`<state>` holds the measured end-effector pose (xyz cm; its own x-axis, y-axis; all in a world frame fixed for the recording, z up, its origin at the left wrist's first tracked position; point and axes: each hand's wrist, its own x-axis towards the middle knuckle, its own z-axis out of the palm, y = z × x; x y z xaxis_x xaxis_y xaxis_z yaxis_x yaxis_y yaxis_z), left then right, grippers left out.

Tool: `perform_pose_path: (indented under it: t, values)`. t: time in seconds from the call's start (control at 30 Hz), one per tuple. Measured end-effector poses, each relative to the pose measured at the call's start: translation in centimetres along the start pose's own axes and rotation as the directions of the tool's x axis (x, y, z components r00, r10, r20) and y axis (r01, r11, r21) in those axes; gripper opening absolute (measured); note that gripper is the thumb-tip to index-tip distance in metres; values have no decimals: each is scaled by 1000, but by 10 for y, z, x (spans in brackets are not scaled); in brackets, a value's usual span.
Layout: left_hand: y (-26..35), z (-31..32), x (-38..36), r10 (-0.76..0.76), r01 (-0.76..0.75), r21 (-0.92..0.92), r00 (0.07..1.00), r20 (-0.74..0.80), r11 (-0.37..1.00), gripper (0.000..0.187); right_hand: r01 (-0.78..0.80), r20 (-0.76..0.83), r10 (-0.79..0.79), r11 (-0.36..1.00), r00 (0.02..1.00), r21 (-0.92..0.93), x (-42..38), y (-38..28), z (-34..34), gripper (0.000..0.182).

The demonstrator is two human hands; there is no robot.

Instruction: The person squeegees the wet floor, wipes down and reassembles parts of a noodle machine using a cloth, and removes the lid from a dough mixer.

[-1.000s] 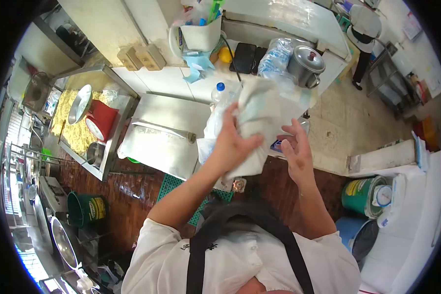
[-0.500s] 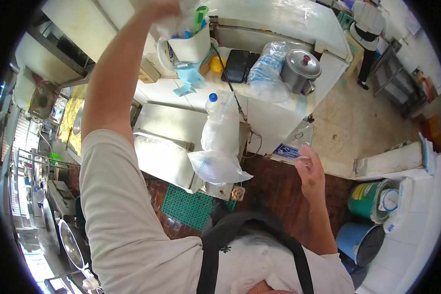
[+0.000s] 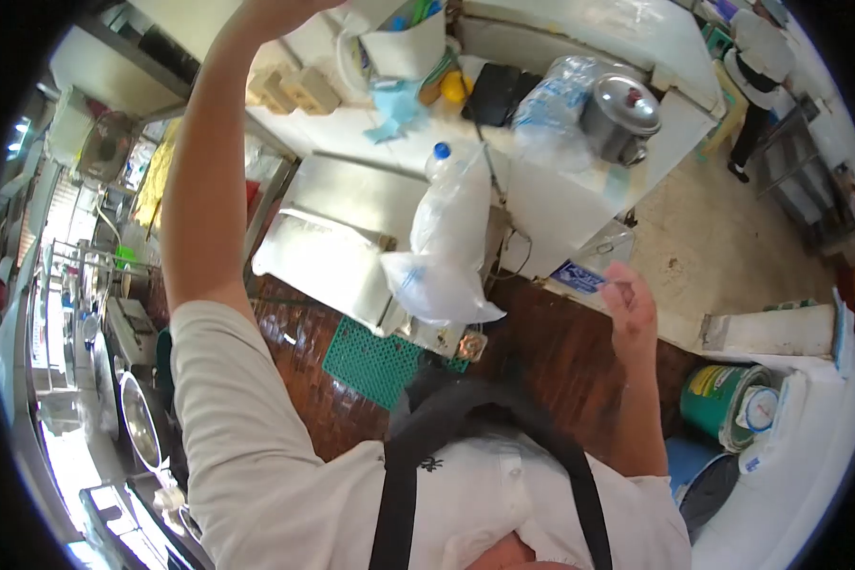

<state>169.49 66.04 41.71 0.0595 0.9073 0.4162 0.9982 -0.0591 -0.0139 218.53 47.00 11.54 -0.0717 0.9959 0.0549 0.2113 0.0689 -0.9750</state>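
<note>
My left arm reaches up to the top edge, where only part of my left hand [image 3: 280, 11] shows; its fingers are cut off. To its right stands a white pitcher [image 3: 404, 52] with green and blue items inside. My right hand [image 3: 632, 309] is raised at the right, fingers loosely bent and thumb apart, with nothing visible in it. Beyond that hand lies a blue-labelled packet [image 3: 578, 275]. Between my arms, a filled white plastic bag [image 3: 442, 285] sits before a blue-capped clear container [image 3: 439, 160], beside a metal-topped unit [image 3: 323, 261].
On the counter are a lidded pot [image 3: 622, 119], a plastic-wrapped bundle [image 3: 556, 109], a black case [image 3: 496, 93] and yellowish blocks [image 3: 309, 90]. A green mat [image 3: 366, 361] lies on the floor. A green tin [image 3: 712, 404] stands right; another person [image 3: 760, 62] is far right.
The view has shifted, so the counter sits higher and further right. My left hand has moved left and up, partly out of view. My right hand stays raised.
</note>
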Motion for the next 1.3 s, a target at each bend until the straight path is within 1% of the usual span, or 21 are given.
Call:
perform_pose_path:
  t: [0.03, 0.07, 0.13, 0.2, 0.27, 0.33, 0.4, 0.47, 0.53, 0.6, 0.67, 0.73, 0.8, 0.9, 0.93, 0.97, 1.03, 1.13, 1.17, 1.27, 1.3]
  values:
    - [-16, 6, -21, -69, 81, -351, 997, 46, 933, 94, 15, 12, -15, 1000, 1000, 5, 0, 1, 6, 30]
    - [-77, 47, -24, 107, -122, -61, 972, -210, 991, 73, 10, -7, -9, 1000, 1000, 25, -3, -5, 16, 29]
    - [-47, 45, -100, -133, 127, -293, 991, -1, 947, 53, 15, -68, -12, 999, 998, 47, -5, -21, 33, 28]
    - [-125, 124, -144, -26, 35, -333, 999, 30, 942, 39, -27, -102, 22, 999, 995, -48, -13, -23, 46, 28]
    - [-168, 185, -191, -27, 194, -436, 932, 360, 879, 40, 19, -180, -27, 999, 983, -42, -22, -32, 77, 27]
    - [-204, 241, -234, -40, 291, -397, 846, 531, 870, 45, 17, -225, -30, 998, 974, -58, -38, -55, 118, 26]
    - [-228, 293, -275, -98, 402, -441, 817, 568, 803, 48, -7, -197, -10, 996, 980, -85, -60, -80, 153, 24]
    - [-245, 320, -306, -33, 232, -392, 890, 454, 890, 56, -61, 136, 97, 966, 986, -251, -77, -105, 187, 18]
    - [-264, 349, -328, -72, 339, -445, 853, 516, 829, 60, -173, 461, 319, 928, 828, -330, -81, -115, 225, 21]
    - [-271, 378, -358, -29, 180, -311, 900, 434, 933, 62, -303, 603, 515, 854, 609, -423, -94, -74, 249, 25]
    - [-267, 386, -368, -8, 101, -228, 925, 379, 968, 64, -208, 620, 565, 807, 544, -553, -101, -10, 277, 30]
    - [-261, 376, -374, -27, 111, -198, 923, 384, 974, 65, -71, 323, 516, 606, 793, -793, -124, 95, 296, 31]
    - [-264, 374, -377, -24, 131, -260, 926, 376, 957, 69, -34, 182, 526, 374, 831, -927, -124, 168, 313, 35]
    - [-268, 364, -383, -97, 235, -383, 933, 346, 894, 71, -81, 404, 567, 645, 717, -760, -103, 114, 352, 49]
    - [-268, 369, -391, -93, 256, -497, 940, 329, 829, 68, -64, 396, 487, 689, 778, -722, -108, 124, 369, 53]
    - [-260, 364, -391, -57, 190, -472, 958, 282, 861, 66, -51, 368, 407, 726, 836, -686, -112, 124, 390, 56]
    - [-243, 358, -376, 43, 49, -472, 982, 181, 880, 60, -196, 253, 440, 748, 862, -634, -116, 105, 414, 69]
    - [-234, 360, -324, 196, -56, -382, 921, 336, 922, 59, -154, 199, 318, 806, 927, -571, -123, 159, 452, 76]
    - [-237, 374, -316, 210, -120, -258, 911, 355, 959, 49, -353, 139, 474, 793, 870, -496, -127, 155, 458, 74]
    - [-250, 394, -290, 251, -155, -197, 589, 769, 968, 36, -323, 50, 465, 683, 884, -656, -128, 158, 480, 57]
    - [-256, 400, -290, 317, -208, -240, 659, 682, 948, 32, -367, 25, 507, 655, 861, -661, -128, 154, 485, 53]
